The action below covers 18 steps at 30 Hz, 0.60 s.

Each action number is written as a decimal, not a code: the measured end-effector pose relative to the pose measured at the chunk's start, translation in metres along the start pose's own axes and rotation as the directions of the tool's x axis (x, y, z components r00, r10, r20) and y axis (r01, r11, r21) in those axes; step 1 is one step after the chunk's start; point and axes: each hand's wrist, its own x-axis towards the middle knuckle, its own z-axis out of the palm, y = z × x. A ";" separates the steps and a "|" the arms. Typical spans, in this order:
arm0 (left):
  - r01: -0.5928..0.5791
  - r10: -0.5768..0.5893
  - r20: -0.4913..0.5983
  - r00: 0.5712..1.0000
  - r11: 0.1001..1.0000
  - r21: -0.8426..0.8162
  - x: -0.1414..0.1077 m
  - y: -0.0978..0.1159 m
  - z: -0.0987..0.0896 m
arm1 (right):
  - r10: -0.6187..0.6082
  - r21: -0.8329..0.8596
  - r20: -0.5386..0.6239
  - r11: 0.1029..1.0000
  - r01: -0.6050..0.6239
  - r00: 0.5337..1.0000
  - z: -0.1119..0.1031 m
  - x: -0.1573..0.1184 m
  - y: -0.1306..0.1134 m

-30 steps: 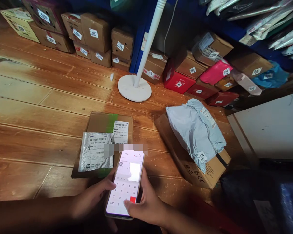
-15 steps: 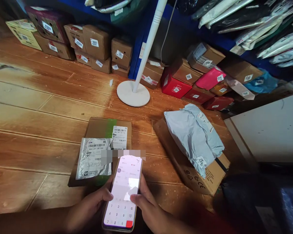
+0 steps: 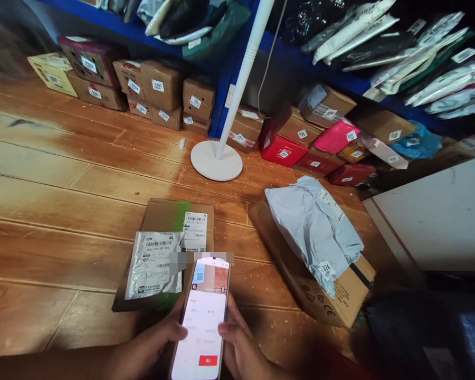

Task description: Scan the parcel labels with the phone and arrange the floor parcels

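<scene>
A lit phone [image 3: 201, 327] is held upright between my two hands at the bottom centre. My left hand [image 3: 158, 338] grips its left edge, the thumb over the screen. On the right edge, my right hand [image 3: 241, 343] is closed round it, thumb at the screen's side. The screen shows a pale page with a red button low down and a camera-like picture at the top. Just beyond the phone lies a cardboard box [image 3: 162, 214] with green tape and a label. A silver-grey labelled packet [image 3: 152, 264] rests on that box.
A grey-blue bag [image 3: 312, 227] lies on a larger carton [image 3: 348, 295] at right. A white pole's round base [image 3: 216, 161] stands on the wooden floor. Numbered boxes [image 3: 160, 87] line the blue shelf's foot. Bagged parcels [image 3: 356, 31] fill the shelf above. A white panel [image 3: 439, 211] is at right.
The number keypad on the phone screen has gone, and a page with a red button and a top picture shows instead. The surroundings sit slightly lower in view. Both hands still hold the phone.
</scene>
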 end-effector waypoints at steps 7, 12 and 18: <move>0.047 0.118 -0.155 0.981 0.628 0.777 -0.018 -0.006 -0.024 | -0.024 0.138 -0.068 0.990 0.033 0.997 -0.005 0.003 -0.001; 0.114 0.426 -0.175 0.887 0.165 0.980 -0.010 -0.004 -0.041 | 0.076 0.215 -0.022 0.974 -0.069 0.997 -0.005 0.016 -0.006; 0.153 0.475 0.247 0.844 -0.657 0.738 0.008 0.006 -0.080 | 0.088 0.175 -0.004 0.981 -0.086 0.996 0.010 0.041 -0.008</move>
